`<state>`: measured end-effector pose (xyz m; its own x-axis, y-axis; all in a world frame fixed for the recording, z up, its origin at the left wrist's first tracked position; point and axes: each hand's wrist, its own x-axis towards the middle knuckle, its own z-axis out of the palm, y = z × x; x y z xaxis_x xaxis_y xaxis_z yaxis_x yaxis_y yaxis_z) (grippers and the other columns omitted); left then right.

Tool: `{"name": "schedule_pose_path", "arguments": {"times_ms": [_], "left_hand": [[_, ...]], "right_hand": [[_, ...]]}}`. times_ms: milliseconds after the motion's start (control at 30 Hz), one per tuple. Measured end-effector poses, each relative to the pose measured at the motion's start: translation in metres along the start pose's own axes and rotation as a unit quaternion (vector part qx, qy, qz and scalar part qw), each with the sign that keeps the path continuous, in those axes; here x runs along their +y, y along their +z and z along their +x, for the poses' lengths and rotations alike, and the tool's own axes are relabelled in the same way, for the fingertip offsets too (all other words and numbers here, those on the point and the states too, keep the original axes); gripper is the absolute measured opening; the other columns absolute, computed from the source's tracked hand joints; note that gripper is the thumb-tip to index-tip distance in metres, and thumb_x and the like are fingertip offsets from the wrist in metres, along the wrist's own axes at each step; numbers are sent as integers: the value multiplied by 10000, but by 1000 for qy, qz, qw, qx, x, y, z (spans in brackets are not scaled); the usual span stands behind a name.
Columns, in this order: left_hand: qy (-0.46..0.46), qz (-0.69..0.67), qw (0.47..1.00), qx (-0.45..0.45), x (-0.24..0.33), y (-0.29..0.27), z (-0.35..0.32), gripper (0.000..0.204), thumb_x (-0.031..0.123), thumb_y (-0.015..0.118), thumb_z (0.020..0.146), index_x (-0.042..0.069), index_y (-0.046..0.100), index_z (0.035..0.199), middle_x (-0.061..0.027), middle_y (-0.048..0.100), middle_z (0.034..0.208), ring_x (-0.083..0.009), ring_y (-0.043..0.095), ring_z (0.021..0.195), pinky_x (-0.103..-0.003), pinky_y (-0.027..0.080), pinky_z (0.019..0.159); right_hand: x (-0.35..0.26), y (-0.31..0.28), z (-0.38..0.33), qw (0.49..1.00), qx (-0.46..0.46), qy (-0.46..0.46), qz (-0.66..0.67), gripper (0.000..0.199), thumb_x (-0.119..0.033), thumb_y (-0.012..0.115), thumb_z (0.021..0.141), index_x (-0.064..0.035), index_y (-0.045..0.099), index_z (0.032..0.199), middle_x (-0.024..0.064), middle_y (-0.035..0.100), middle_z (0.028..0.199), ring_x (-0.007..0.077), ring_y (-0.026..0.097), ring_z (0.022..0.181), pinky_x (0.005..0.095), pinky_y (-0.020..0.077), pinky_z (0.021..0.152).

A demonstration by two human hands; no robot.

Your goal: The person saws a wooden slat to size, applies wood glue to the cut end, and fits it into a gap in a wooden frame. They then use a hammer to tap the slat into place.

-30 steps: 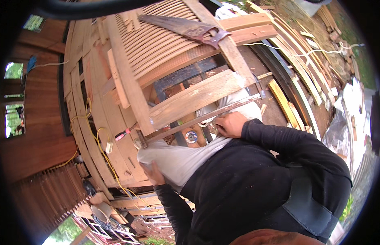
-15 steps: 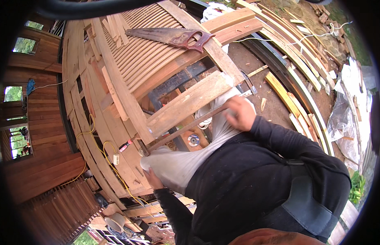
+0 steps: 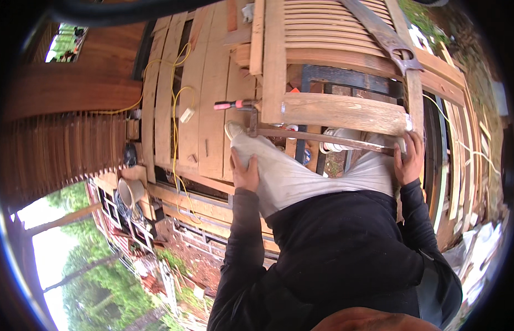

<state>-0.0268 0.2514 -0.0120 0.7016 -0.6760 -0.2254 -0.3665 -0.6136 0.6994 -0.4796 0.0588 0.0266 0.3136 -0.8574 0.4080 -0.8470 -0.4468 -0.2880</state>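
The slatted wooden frame (image 3: 345, 109) was set beyond the pale trousers (image 3: 306, 185). Its near rail was roughly followed by a long metal bar (image 3: 323, 136). A handsaw (image 3: 374, 26) was laid across the slats. The bar's right end was met at the thumb side by the right hand (image 3: 410, 158); whether it was clamped could not be told. The left hand (image 3: 245, 174), thumb and fingers apart, was rested on the trousers.

We look steeply down from head height through a wide fisheye lens that darkens the corners. The wearer's black-clad torso (image 3: 340, 243), very near, fills the lower centre; beyond it, the pale trousers (image 3: 301, 187) sit mid-frame and a slatted wooden frame (image 3: 341, 62) farther up; distant trees (image 3: 94, 276) bend along the lower left edge.
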Motion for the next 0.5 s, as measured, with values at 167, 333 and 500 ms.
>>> {"name": "schedule_pose_path", "arguments": {"times_ms": [167, 333, 500], "left_hand": [[11, 89, 996, -9, 16, 2, -11, 922, 461, 652, 982, -30, 233, 1641, -414, 216, 1643, -557, 285, 1510, -528, 275, 1254], [139, 212, 965, -66, 35, -7, -38, 671, 418, 674, 977, 74, 518, 1530, -242, 306, 1683, -484, 229, 1567, -663, 205, 1244], [196, 195, 953, -126, 53, -13, -35, 258, 314, 663, 988, 137, 791, 1125, -42, 690, 1382, -325, 490, 1449, -670, 176, 1247]], "right_hand": [[-26, 9, 10, 972, -178, -5, 154, 129, -113, 729, 927, -1, 672, 902, 181, 666, 901, 409, 645, 861, 479, 513, 768], [-65, 18, -1, 936, -262, -90, 215, 143, -161, 738, 893, -26, 699, 919, 180, 683, 922, 402, 679, 861, 502, 554, 786], [-70, 37, -18, 890, -384, -145, 201, 185, -213, 721, 890, -40, 711, 955, 174, 689, 936, 404, 691, 870, 512, 565, 771]]}}
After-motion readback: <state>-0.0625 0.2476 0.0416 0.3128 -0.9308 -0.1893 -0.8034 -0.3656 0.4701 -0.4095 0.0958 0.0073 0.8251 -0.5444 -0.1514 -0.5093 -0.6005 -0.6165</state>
